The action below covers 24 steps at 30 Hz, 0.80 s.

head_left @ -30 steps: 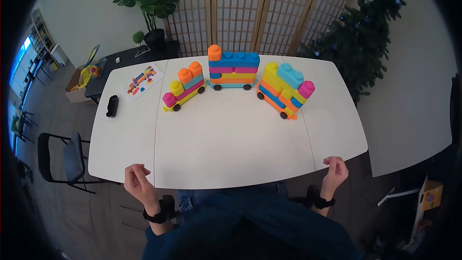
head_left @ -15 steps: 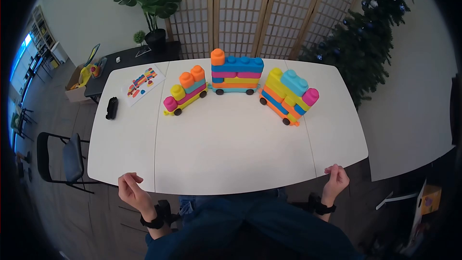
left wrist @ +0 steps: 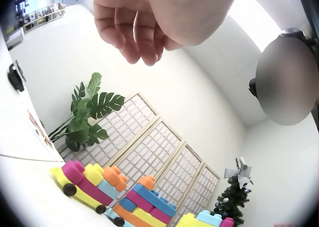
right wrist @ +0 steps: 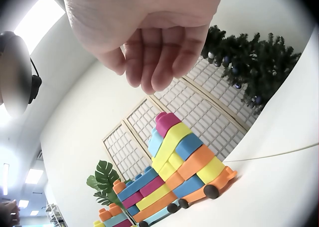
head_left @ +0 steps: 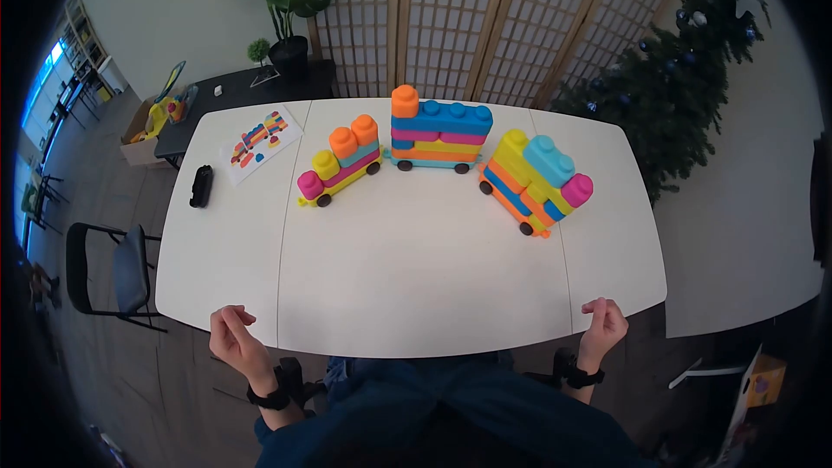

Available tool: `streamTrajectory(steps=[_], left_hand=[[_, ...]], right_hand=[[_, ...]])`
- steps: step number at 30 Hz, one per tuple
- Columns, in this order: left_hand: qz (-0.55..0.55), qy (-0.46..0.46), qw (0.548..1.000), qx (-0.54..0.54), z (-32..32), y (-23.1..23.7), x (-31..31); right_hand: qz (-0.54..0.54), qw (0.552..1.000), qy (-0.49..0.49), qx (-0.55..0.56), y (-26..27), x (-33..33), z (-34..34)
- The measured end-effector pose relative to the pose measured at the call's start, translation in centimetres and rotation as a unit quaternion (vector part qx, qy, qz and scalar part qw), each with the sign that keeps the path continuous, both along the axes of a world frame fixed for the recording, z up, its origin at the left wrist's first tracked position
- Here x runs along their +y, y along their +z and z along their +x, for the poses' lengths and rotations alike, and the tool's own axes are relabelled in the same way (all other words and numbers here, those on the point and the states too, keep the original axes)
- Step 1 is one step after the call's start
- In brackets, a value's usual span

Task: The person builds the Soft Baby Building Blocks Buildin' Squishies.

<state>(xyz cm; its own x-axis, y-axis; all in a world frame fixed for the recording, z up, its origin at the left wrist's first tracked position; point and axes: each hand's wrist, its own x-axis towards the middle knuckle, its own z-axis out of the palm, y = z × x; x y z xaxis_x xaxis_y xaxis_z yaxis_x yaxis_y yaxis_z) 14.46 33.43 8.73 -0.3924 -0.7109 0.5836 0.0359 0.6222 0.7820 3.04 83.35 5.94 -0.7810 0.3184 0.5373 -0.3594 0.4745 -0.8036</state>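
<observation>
My left hand [head_left: 238, 342] hovers at the table's near left edge, fingers loosely curled and holding nothing. Its counterpart, my right hand [head_left: 604, 329], is at the near right edge, likewise relaxed and without a thing in it. Both wrist views show bent fingers around bare palms. Across the table stands a train of toy building blocks in three wheeled cars. The left car [head_left: 351, 175] has a yellow base with pink, yellow and orange blocks. A tall middle car [head_left: 442, 137] carries a blue top and an orange block. The right car [head_left: 530, 180] stands angled, on an orange base.
On the white table [head_left: 416, 277], a printed picture sheet [head_left: 260, 143] lies at the far left, with a black object [head_left: 201, 186] near it. Behind are a potted plant [head_left: 290, 52], a folding screen [head_left: 459, 26] and a decorated tree [head_left: 659, 87]. A folding chair [head_left: 130, 269] stands left.
My left hand has moved slightly left and toward me, and my right hand slightly toward me. The head view has shifted, so the cars appear farther right; they stand as before.
</observation>
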Motion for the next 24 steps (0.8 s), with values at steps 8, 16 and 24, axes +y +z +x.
streamTrajectory(steps=[8,16,24], left_hand=[[-0.020,-0.007,1.000,-0.020,-0.4,0.3,-0.8],[-0.049,0.072,0.987,-0.137,-3.3,2.6,-12.2],[-0.142,0.090,0.905,-0.391,-15.2,-5.7,-33.2]], right_hand=[[0.015,1.000,0.007,0.008,0.6,-0.6,-0.6],[-0.001,1.000,0.016,0.012,-0.2,-0.9,-1.2],[0.018,1.000,0.019,0.012,0.5,-1.8,-1.2]])
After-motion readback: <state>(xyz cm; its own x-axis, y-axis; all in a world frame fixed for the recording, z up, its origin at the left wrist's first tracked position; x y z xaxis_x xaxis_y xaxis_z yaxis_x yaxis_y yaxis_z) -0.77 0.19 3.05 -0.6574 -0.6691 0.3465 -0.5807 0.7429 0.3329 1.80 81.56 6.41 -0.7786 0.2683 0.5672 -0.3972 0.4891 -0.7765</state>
